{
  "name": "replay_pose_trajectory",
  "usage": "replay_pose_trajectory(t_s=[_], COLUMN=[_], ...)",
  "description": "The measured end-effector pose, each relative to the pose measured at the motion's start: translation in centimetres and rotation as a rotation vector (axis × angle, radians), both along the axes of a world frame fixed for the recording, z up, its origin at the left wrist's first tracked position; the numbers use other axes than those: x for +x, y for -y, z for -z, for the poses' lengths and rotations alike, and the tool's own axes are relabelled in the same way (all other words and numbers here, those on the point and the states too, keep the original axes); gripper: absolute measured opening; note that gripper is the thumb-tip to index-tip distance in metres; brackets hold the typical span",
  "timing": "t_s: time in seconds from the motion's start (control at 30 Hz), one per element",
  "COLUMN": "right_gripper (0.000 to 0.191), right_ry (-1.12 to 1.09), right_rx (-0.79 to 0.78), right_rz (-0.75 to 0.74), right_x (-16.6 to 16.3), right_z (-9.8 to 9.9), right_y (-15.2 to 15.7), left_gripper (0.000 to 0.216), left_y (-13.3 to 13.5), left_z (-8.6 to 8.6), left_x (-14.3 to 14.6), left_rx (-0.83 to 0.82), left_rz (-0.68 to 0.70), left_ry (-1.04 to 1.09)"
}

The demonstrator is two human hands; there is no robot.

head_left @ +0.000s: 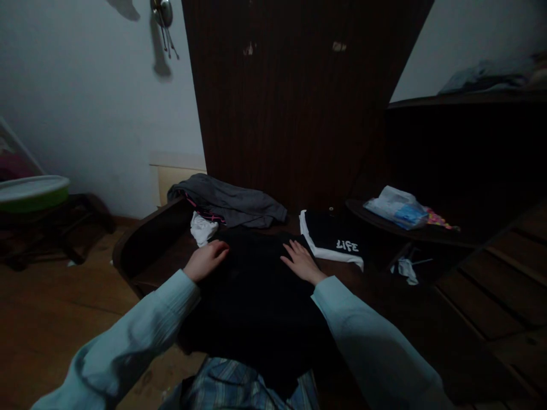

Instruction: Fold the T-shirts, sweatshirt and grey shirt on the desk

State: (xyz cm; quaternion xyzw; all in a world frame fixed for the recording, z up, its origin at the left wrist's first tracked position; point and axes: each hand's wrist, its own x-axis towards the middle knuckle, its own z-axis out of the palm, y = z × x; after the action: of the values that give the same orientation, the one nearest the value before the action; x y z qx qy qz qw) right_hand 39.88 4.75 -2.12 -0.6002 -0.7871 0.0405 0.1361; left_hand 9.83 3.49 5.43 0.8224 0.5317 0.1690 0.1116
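A black garment (256,290) lies spread mid-table (149,250). The right hand (301,262) rests flat on it, grip released. The left hand (207,259) curls at its far edge; whether that grip pinches cloth cannot be told. Just beyond lie a grey garment (231,202), a white cloth (203,228) and, to the right, a folded shirt (333,236).

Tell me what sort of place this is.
Probably a bedroom in a home. A tall dark wooden wardrobe stands against the wall, and clothes lie before it: a heaped grey garment, a folded black shirt printed LIFE, and a black garment under the left hand and right hand.
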Motion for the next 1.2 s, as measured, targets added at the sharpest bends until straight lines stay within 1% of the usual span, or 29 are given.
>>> replay_pose_trajectory(t_s=[0.03, 0.1, 0.13, 0.2, 0.27, 0.37, 0.5, 0.57, 0.67, 0.73, 0.83, 0.9, 0.97, 1.03, 1.07, 1.13, 1.2], right_gripper=[0.059, 0.059, 0.059, 0.059, 0.058, 0.059, 0.058, 0.058, 0.058, 0.058, 0.047, 0.037, 0.030, 0.026, 0.024, 0.022, 0.022], right_ry=[0.003, -0.005, -0.014, -0.027, -0.026, -0.013, -0.002, 0.004, -0.008, -0.046, -0.176, -0.299, -0.420, -0.530, -0.590, -0.724, -0.847], right_rx=[0.003, 0.014, 0.020, 0.033, 0.037, 0.030, 0.024, 0.016, -0.038, -0.071, -0.027, 0.001, -0.018, -0.083, -0.149, -0.352, -0.569], right_rz=[0.001, 0.004, 0.006, 0.007, 0.007, 0.014, 0.031, 0.025, 0.004, -0.022, -0.097, -0.180, -0.284, -0.388, -0.430, -0.486, -0.507], right_x=[0.0, 0.0, 0.0, 0.0, 0.1, 0.0, -0.1, -0.1, 0.4, 0.8, 0.6, -0.6, -2.6, -5.2, -6.6, -9.1, -11.2], right_z=[0.0, 0.2, 0.3, 0.4, 0.5, 0.3, 0.2, 0.2, -0.1, -0.8, -2.6, -4.0, -5.3, -6.0, -6.0, -5.6, -4.6], right_y=[0.0, -0.1, -0.2, -0.2, -0.3, -0.1, 0.1, 0.0, -0.6, -1.1, -1.5, -1.2, -0.5, 0.2, 0.5, 0.6, 0.2], left_gripper=[0.030, 0.029, 0.030, 0.036, 0.043, 0.046, 0.037, 0.031, 0.026, 0.026, 0.031, 0.033, 0.034, 0.036, 0.037, 0.038, 0.039], left_y=[0.5, 1.2, 1.4, 1.6, 1.9, 2.5, 2.8, 2.7, 2.5, 2.4, 2.3, 2.3, 2.3, 2.5, 2.6, 2.8, 2.8], left_z=[0.1, 0.6, 1.0, 1.8, 2.5, 3.1, 3.1, 3.1, 3.4, 3.6, 3.7, 3.7, 3.7, 3.8, 3.9, 4.0, 4.1], left_x=[-1.5, -4.0, -5.0, -6.2, -6.6, -5.8, -4.5, -4.2, -4.2, -4.2, -4.2, -4.2, -4.2, -4.1, -4.1, -4.1, -4.1], left_rx=[0.009, -0.006, -0.016, -0.048, -0.082, -0.081, -0.083, -0.110, -0.082, -0.059, -0.087, -0.110, -0.112, -0.102, -0.096, -0.085, -0.087], left_rz=[-0.101, -0.251, -0.306, -0.353, -0.367, -0.397, -0.442, -0.443, -0.423, -0.422, -0.420, -0.400, -0.368, -0.340, -0.330, -0.318, -0.305], left_ry=[-0.083, -0.185, -0.211, -0.218, -0.200, -0.161, -0.127, -0.116, -0.096, -0.097, -0.127, -0.139, -0.128, -0.106, -0.092, -0.060, -0.021])
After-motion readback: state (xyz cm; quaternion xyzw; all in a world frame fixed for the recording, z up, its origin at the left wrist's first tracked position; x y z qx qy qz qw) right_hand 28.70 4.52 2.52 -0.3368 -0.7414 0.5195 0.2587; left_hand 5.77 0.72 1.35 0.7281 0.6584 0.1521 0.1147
